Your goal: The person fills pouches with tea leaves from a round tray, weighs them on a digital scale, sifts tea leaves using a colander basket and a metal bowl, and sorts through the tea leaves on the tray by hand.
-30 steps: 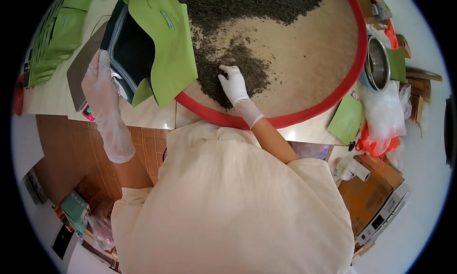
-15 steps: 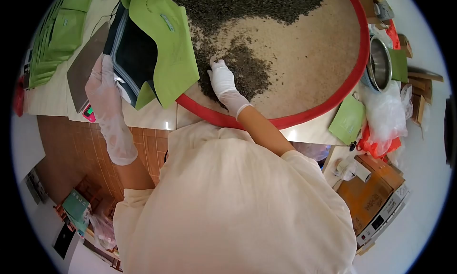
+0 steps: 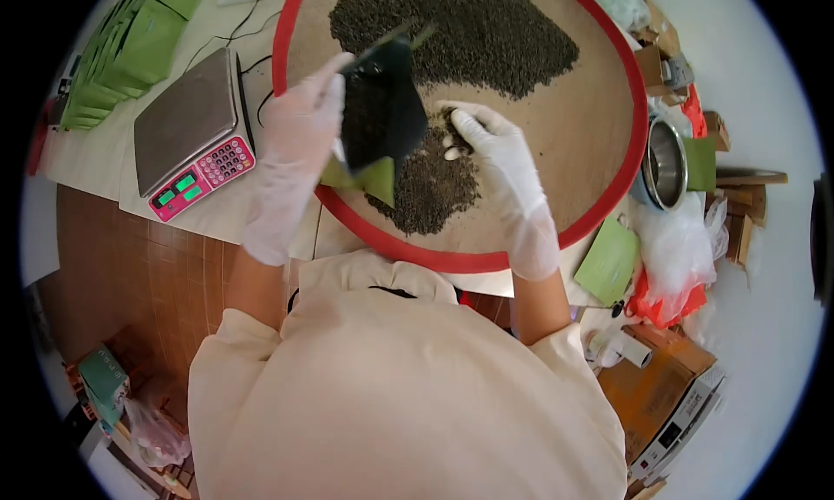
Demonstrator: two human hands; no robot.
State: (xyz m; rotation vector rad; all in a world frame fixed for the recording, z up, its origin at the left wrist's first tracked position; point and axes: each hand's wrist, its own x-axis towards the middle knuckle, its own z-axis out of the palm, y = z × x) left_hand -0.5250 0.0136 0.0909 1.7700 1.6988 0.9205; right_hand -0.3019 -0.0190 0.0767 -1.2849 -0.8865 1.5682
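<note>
My left hand (image 3: 304,122), in a white glove, grips the edge of a green pouch (image 3: 400,105) with a dark lining. The pouch is tilted over the round tray, its open mouth facing me, and dark bits show inside. To its right, my gloved right hand (image 3: 497,144) is closed, fingers curled around a small clump of dark dried leaves like loose tea (image 3: 457,142). Below both hands lies a small pile of the same leaves (image 3: 430,196). A larger heap (image 3: 469,39) covers the far part of the red-rimmed tray (image 3: 638,126).
At left stands a scale (image 3: 187,122) with a pink keypad and lit displays. Several green pouches (image 3: 143,44) are stacked beyond it. On the right are a metal bowl (image 3: 665,164), another green pouch (image 3: 608,261), plastic bags (image 3: 673,244) and a cardboard box (image 3: 651,378).
The pouch has moved from above the scale to over the tray, uncovering the scale. My right hand has lifted from the small pile with leaves in it and shifted right.
</note>
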